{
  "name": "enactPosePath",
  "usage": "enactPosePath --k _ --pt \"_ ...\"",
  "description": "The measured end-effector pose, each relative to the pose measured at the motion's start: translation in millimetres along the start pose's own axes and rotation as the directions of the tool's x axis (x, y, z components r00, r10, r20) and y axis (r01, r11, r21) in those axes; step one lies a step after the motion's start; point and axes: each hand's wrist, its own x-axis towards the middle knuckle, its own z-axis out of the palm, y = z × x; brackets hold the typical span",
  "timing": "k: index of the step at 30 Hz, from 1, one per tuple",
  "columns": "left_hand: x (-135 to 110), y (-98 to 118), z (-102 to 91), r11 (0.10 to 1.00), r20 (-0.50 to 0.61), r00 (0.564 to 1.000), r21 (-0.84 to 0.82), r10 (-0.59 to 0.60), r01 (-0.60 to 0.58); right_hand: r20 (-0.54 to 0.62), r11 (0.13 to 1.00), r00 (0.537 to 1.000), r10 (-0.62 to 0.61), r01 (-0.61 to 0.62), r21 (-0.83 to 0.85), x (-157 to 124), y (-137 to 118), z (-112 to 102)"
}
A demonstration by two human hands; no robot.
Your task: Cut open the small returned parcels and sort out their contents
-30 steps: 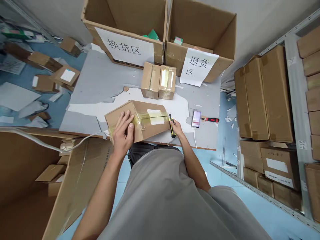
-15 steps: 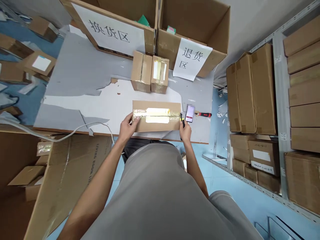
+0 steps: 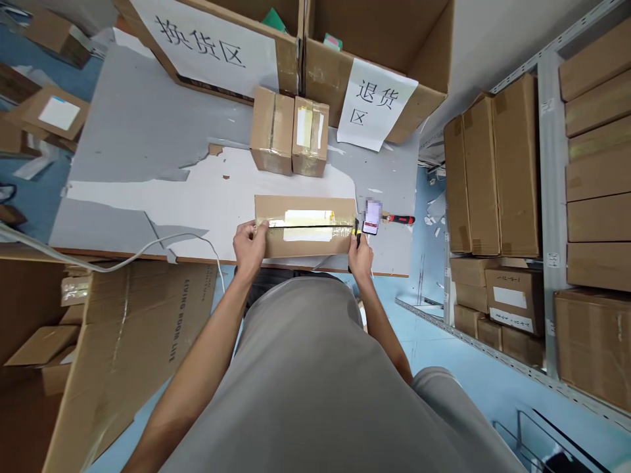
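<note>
A long cardboard box [image 3: 276, 248] lies on the table in front of me, with taped flaps and white labels across its top. A dark gap runs along its middle seam, between the two labels. My left hand [image 3: 250, 248] grips the box's left end, thumb on the top edge. At the right end, my right hand [image 3: 361, 257] is closed around a black and yellow utility knife [image 3: 357, 230], close against the box's side. Just right of the knife lies a phone [image 3: 371, 217] with its screen lit, beside a red and black handled tool [image 3: 400, 219].
Two small taped boxes [image 3: 273, 131] stand behind the long one. Two large open cartons [image 3: 288, 66] with paper signs line the table's back. A white cable [image 3: 133, 261] crosses the left front edge. Shelves of boxes [image 3: 517, 171] rise at the right.
The seam between the labels now shows as a wider, dark gap. My left hand has shifted slightly at the box's left end. The whole view has moved a little.
</note>
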Motion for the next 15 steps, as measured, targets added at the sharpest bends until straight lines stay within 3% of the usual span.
enactPosePath --k 5,9,12,15 --pt "3 -1 -3.9 0.995 0.025 0.997 -0.07 0.067 -0.065 -0.059 0.982 0.998 0.023 -0.011 0.188 3 16 6" --pt "5 0 -14.2 0.993 0.094 0.994 -0.106 0.054 -0.044 -0.053 0.895 0.993 0.108 -0.074 0.44 25 37 6" --pt "6 2 -19.6 0.991 0.124 0.99 -0.126 0.064 -0.048 -0.001 0.935 0.989 0.149 -0.141 0.324 44 53 12" --pt "7 5 -23.4 0.99 0.101 0.99 -0.108 0.102 -0.091 0.036 0.992 0.998 0.052 -0.056 0.116 58 63 27"
